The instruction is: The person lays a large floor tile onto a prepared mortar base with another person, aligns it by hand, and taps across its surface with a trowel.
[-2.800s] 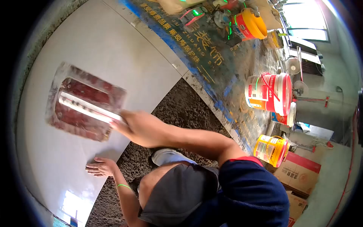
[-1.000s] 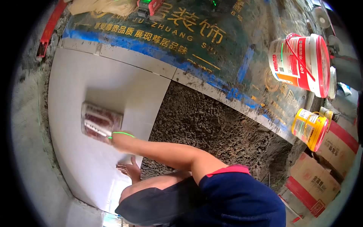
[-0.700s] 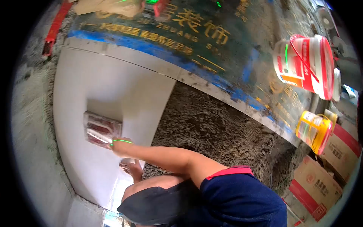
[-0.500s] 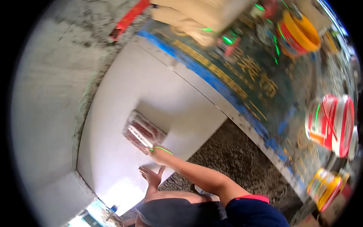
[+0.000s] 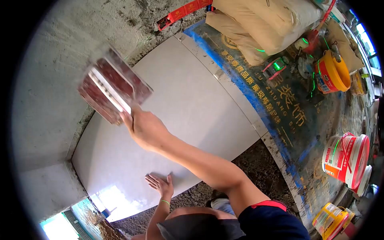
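Observation:
My right hand [image 5: 145,127] is closed round the white handle of a flat trowel [image 5: 116,86] with a dark red, dirt-smeared plate. The trowel is raised over the far left part of a large pale tile [image 5: 176,100], slightly blurred. My left hand [image 5: 160,185] rests on the tile near its lower edge, fingers spread, holding nothing. Dark, rough mortar [image 5: 256,160] shows beside the tile's right end and along its near edge.
Green printed floor sheeting [image 5: 276,100] with blue tape lies beyond the tile. On it are paper sacks [image 5: 260,24], a laser level [image 5: 276,67], a yellow bucket [image 5: 326,76] and a red-and-white bucket [image 5: 340,160]. Another yellow bucket [image 5: 329,220] is lower right. A grey wall [image 5: 44,104] borders the left.
The trowel in my right hand has come up off the tile and moved toward the wall. My left hand stays on the tile. The view has turned, showing more of the sacks.

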`<move>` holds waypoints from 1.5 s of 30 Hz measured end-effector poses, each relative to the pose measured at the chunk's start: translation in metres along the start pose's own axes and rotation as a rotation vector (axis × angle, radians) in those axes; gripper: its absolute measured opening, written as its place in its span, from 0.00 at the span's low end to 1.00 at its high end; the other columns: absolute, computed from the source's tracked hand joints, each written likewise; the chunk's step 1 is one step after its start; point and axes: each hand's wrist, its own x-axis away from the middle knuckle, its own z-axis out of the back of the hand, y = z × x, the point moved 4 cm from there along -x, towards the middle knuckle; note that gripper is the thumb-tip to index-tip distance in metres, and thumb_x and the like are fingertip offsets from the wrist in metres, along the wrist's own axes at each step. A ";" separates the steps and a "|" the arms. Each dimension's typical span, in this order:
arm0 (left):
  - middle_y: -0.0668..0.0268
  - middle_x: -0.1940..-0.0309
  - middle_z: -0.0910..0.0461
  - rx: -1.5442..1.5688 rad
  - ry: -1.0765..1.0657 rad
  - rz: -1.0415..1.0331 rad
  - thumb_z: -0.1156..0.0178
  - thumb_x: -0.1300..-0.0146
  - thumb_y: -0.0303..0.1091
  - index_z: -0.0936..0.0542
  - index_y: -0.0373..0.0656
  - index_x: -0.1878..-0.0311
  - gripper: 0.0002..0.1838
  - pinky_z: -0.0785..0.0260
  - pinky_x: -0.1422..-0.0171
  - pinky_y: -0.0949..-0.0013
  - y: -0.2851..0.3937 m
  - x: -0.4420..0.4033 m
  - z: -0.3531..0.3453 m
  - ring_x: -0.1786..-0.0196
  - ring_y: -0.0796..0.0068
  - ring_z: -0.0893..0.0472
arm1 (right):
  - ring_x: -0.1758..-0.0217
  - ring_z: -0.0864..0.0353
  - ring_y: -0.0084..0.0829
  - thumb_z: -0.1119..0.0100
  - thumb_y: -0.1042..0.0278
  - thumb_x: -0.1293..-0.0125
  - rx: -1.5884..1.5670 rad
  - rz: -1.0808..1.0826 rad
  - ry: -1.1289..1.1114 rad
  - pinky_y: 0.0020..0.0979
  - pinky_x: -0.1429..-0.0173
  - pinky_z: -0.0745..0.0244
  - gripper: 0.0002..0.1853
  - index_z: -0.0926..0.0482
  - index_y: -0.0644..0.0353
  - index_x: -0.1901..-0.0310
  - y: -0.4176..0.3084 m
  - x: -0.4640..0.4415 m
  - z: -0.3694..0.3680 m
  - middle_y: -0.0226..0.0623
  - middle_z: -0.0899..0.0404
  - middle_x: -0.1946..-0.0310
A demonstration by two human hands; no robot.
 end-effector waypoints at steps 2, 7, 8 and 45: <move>0.37 0.27 0.77 -0.006 0.028 -0.027 0.55 0.37 0.68 0.71 0.27 0.29 0.58 0.80 0.24 0.43 0.000 0.002 -0.002 0.24 0.41 0.77 | 0.65 0.20 0.57 0.66 0.47 0.25 0.047 0.031 0.084 0.53 0.58 0.27 0.28 0.33 0.70 0.47 0.002 -0.016 -0.005 0.58 0.21 0.72; 0.35 0.27 0.76 -0.008 0.048 -0.103 0.56 0.36 0.66 0.69 0.26 0.28 0.57 0.79 0.23 0.43 0.001 0.007 0.005 0.24 0.40 0.75 | 0.66 0.18 0.50 0.71 0.38 0.26 0.086 -0.478 -0.110 0.47 0.61 0.23 0.36 0.25 0.68 0.67 0.161 -0.012 -0.031 0.53 0.21 0.73; 0.34 0.27 0.73 -0.031 0.096 -0.128 0.55 0.36 0.65 0.68 0.26 0.28 0.55 0.77 0.23 0.43 -0.001 0.009 0.003 0.24 0.38 0.73 | 0.67 0.17 0.48 0.71 0.38 0.26 0.207 -0.405 -0.139 0.46 0.63 0.22 0.37 0.25 0.69 0.66 0.175 0.000 -0.037 0.53 0.20 0.73; 0.42 0.25 0.65 -0.054 0.213 0.519 0.65 0.32 0.64 0.60 0.28 0.27 0.48 0.73 0.21 0.54 -0.217 -0.070 0.031 0.22 0.49 0.66 | 0.70 0.24 0.35 0.63 0.39 0.27 0.180 -0.520 0.015 0.40 0.63 0.30 0.33 0.22 0.66 0.54 0.157 0.121 -0.099 0.43 0.24 0.75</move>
